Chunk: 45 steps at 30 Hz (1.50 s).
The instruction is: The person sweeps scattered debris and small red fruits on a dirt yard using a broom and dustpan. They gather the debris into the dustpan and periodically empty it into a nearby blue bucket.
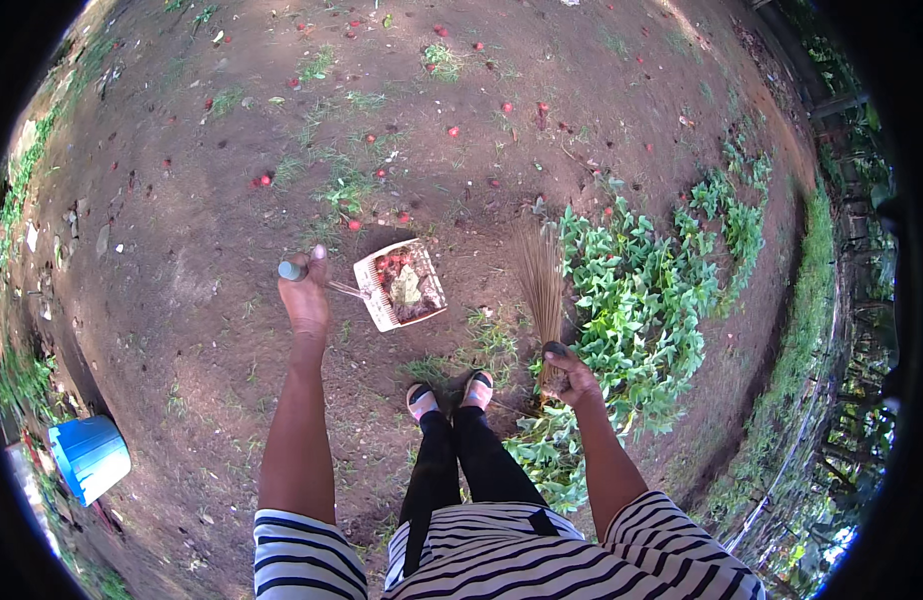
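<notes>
My left hand (306, 294) is closed around the upright handle of a long-handled dustpan (384, 315), its thumb lying near the handle's pale end. The dustpan's light-coloured pan is over the soil ahead of my feet, holding a large dry leaf (407, 286), dark debris and several red fruits or blossoms. In my right hand (574, 375) is the bound end of a stick broom (540, 277), its thin bristles fanning away from me beside green leafy plants. Whether the bristle tips touch the ground cannot be told.
Low leafy plants (634, 300) spread along the right. Small red fruits or blossoms (453, 131) are scattered over the bare soil and grass tufts ahead. A blue plastic bucket (94, 457) stands at the lower left. Grass and a line of foliage border the far right.
</notes>
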Motion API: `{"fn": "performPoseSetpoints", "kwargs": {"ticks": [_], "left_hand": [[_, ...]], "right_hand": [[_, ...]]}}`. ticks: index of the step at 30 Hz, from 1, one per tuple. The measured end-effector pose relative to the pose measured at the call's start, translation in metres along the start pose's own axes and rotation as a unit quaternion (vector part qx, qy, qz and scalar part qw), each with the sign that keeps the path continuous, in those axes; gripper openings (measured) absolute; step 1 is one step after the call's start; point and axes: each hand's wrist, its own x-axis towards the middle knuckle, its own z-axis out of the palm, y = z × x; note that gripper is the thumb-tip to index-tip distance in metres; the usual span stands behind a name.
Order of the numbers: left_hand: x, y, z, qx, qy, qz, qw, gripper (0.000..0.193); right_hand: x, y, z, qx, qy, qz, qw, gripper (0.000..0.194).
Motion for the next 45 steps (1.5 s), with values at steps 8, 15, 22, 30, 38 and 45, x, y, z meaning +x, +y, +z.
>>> {"fn": "performPoseSetpoints", "kwargs": {"ticks": [8,15,22,30,38,45], "left_hand": [[-0.029,-0.043,-0.011,0.083,0.037,-0.027,0.995,0.036],[-0.005,-0.041,-0.017,-0.019,0.06,-0.056,0.996,0.034],[0.008,-0.014,-0.046,-0.128,0.162,-0.106,0.973,0.028],[0.002,-0.007,-0.001,-0.024,0.11,-0.018,0.994,0.034],[0.005,-0.031,0.076,0.025,0.117,-0.021,0.993,0.038],[0.025,-0.019,0.106,0.048,0.104,-0.091,0.989,0.03]], "right_hand": [[0.011,0.047,0.092,-0.101,-0.12,0.099,0.983,0.06],[-0.028,-0.026,0.045,-0.216,-0.119,0.007,0.969,0.067],[-0.007,-0.133,0.02,-0.191,-0.093,-0.082,0.974,0.06],[0.14,-0.215,0.032,-0.026,-0.053,-0.093,0.994,0.045],[0.124,-0.152,0.067,-0.27,-0.12,0.03,0.955,0.078],[0.085,-0.208,-0.03,-0.199,-0.149,0.034,0.968,0.077]]}}
